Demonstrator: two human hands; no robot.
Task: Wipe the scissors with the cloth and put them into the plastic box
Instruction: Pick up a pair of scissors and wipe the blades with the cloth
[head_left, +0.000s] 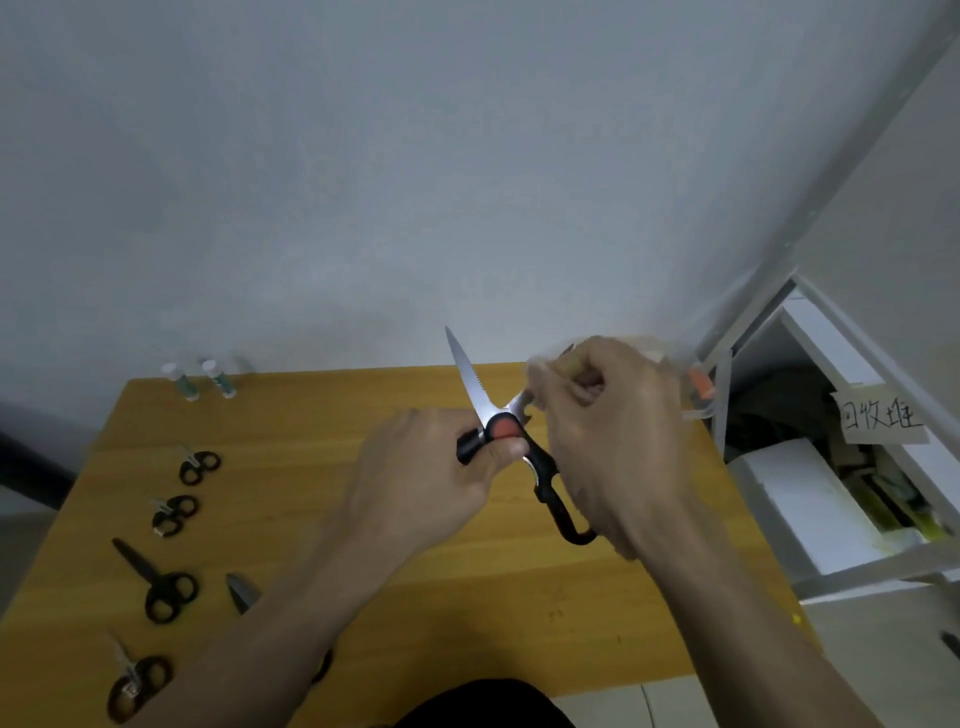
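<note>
While both hands (415, 467) (613, 431) grip one open scissors (498, 426) | four scissors (200, 466) on table (363, 519) | two bottles (200, 379)

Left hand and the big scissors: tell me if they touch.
Touching. The head view shows the left hand gripping the kitchen scissors at the pivot, thumb lying just below the orange pivot cap and fingers wrapped round one black handle.
</note>
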